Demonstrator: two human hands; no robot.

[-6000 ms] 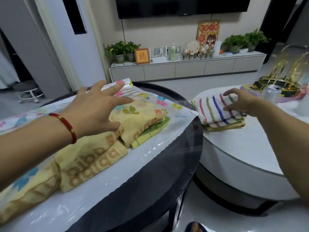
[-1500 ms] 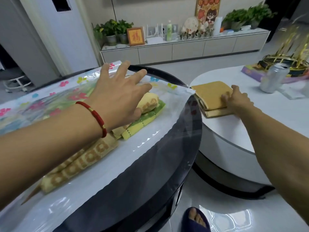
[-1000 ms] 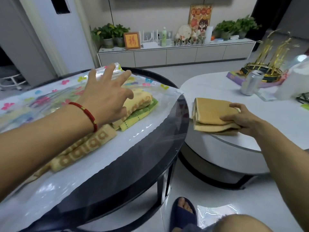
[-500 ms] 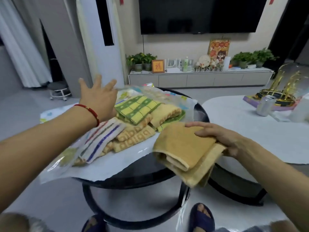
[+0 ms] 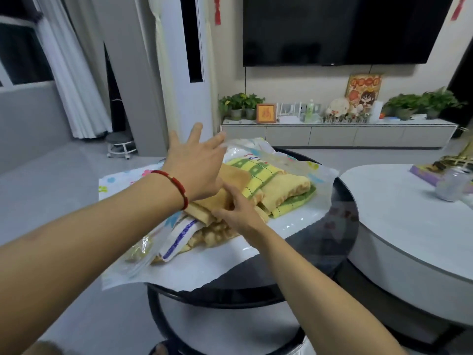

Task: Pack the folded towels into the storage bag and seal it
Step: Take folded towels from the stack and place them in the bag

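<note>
Living room first: big dark TV [image 5: 343, 29] on the wall, a low white cabinet [image 5: 337, 134] under it, and two tables in front of us. We're working at the round black table [image 5: 340, 226]; the white table [image 5: 409, 221] to its right is bare along its near edge, so the stack we had to move looks finished.

Our clear storage bag [image 5: 317, 175] with the flower print lies flat across the black table, mouth facing the near edge. Inside we can make out a green-and-yellow checked towel [image 5: 258, 175], a yellow one [image 5: 289, 188] beside it toward the right edge, and a white towel with a blue stripe [image 5: 179, 237] near the left corner.

We reckon we're mid-insert: our right hand [image 5: 238, 213] is curled around the folded tan towel [image 5: 220, 201], pushing it in on top of the pile. Our left hand [image 5: 197, 165] has fingers spread wide, lifting the bag's top film.

Next we'd shove the tan towel fully past the mouth, flatten the pile, then press the seal shut. Can't see the zipper strip from here.
</note>
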